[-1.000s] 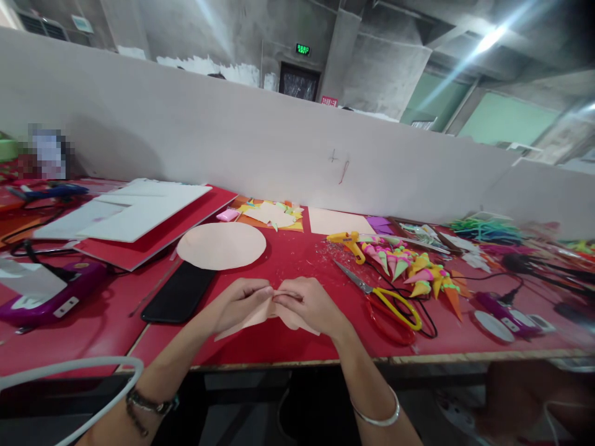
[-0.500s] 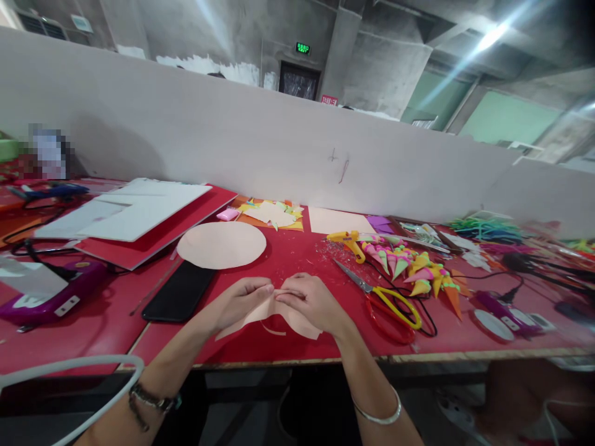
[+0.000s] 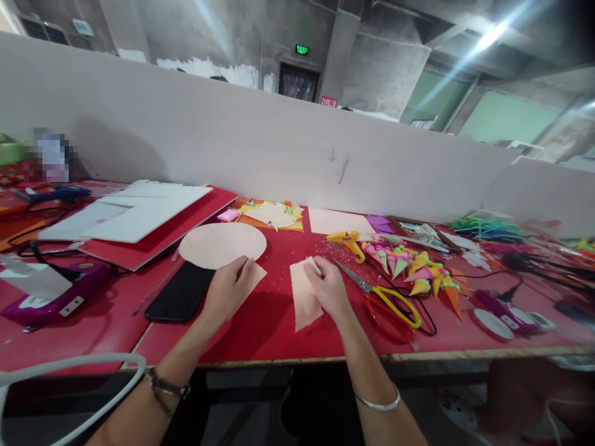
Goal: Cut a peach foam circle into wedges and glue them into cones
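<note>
My left hand [image 3: 229,288] is closed on a piece of pale peach paper [image 3: 259,274], most of it hidden behind the fingers. Apart from it, my right hand [image 3: 329,286] pinches a second, larger piece of peach paper [image 3: 305,303] that hangs down with a jagged lower edge. Just beyond my left hand lies a peach oval [image 3: 222,244], one edge over a black phone [image 3: 179,298]. Scissors with a yellow and a red handle [image 3: 395,303] rest to the right of my right hand.
A yellow glue gun [image 3: 349,239] and several small colourful cones [image 3: 395,260] lie behind the scissors. White boards [image 3: 134,214] are stacked at the left, near a purple power strip [image 3: 83,288]. A peach sheet [image 3: 341,220] lies by the pale partition [image 3: 260,142].
Half a second ago my hands met over one peach sheet. Now they are apart, each with a separate piece, the left hand farther left and the right hand slightly right and farther forward.
</note>
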Available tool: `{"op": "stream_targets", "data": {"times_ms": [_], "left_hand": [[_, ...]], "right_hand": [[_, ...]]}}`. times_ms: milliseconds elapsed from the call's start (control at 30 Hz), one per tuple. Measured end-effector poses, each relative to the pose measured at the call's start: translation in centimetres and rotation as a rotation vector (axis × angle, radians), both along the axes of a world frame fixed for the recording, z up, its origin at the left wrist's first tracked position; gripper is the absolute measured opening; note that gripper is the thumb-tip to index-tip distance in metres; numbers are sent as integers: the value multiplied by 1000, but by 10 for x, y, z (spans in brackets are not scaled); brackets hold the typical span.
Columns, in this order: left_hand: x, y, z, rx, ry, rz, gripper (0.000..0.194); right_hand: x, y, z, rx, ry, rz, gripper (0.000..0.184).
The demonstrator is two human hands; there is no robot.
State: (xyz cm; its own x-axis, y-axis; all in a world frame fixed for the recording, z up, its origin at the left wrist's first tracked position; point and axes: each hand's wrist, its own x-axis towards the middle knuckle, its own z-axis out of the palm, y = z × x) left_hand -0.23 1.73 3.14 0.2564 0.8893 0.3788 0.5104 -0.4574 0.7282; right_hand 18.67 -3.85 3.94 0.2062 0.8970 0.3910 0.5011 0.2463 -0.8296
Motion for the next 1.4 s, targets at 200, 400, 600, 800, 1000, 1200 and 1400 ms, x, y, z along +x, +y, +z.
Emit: {"op": "stream_targets", "data": {"times_ms": [200, 400, 600, 800, 1000, 1200, 1400], "left_hand": [[17, -1, 1, 224, 310, 125, 32], [38, -1, 5, 340, 466, 218, 32], [46, -3, -5, 175, 446, 200, 26], [45, -2, -14, 83, 106, 43, 25], [45, -2, -14, -5, -76, 26, 24], [45, -2, -9, -24, -234, -24, 23], [47, -2, -10, -79, -372, -99, 24]], "right_hand": [[-31, 0, 3, 58, -333, -170, 30], [-33, 10, 3, 144, -505, -343, 26], [-47, 19, -6, 113, -614, -326, 23], [-58, 20, -7, 85, -353, -195, 16], [-56, 21, -7, 63, -213, -166, 15], [-57, 24, -10, 90, -109, -141, 17], [-56, 27, -12, 141, -36, -158, 17]]}}
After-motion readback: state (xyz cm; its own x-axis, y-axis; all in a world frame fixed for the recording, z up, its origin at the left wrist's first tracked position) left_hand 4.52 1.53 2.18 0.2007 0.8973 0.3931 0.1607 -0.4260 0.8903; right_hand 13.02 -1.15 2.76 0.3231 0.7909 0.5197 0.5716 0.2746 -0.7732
